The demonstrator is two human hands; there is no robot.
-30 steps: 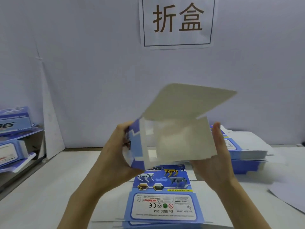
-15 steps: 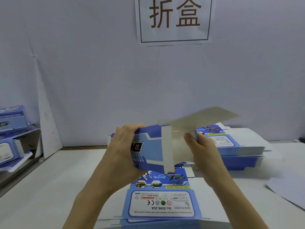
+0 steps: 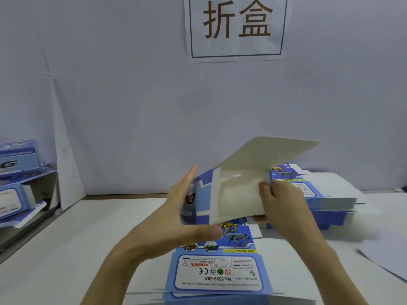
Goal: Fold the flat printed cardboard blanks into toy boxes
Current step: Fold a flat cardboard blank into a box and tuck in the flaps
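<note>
**Item: half-folded toy box** [image 3: 235, 194], printed cardboard, blue outside, plain grey inside.

- Location: held in the air between both hands, above the middle of the table [image 3: 55, 260] and over a flat blank near its front edge.
- Condition: partly erected. The top flap [image 3: 266, 155] stood raised and tilted back, its grey face towards the camera. The pale inner panel was open to view.
- Handling, as judged: light, thin board. Stiff across the panels and weak along the scored creases. Likely to dent or tear if squeezed mid-panel, and the glossy print looked somewhat slippery. Best taken at edges and corners, with flat pressure along a crease.
- Left grip [image 3: 176, 216]: wide, fingers straight and together, laid flat against the blue printed side wall.
- Right grip [image 3: 279, 205]: closed on the box's right edge, thumb [image 3: 263, 186] on the inner face. The fingers behind were mostly hidden.

**Nearby**

- Flat blank [image 3: 220, 271]: printed face up, at the front edge.
- Stack of blanks [image 3: 326, 194]: at the far right of the table.
- Loose white sheet [image 3: 385, 256]: at the right edge.
- Finished boxes [image 3: 17, 157]: off the left edge, on a lower ledge.
- Paper sign [image 3: 236, 27]: on the back wall.
</note>
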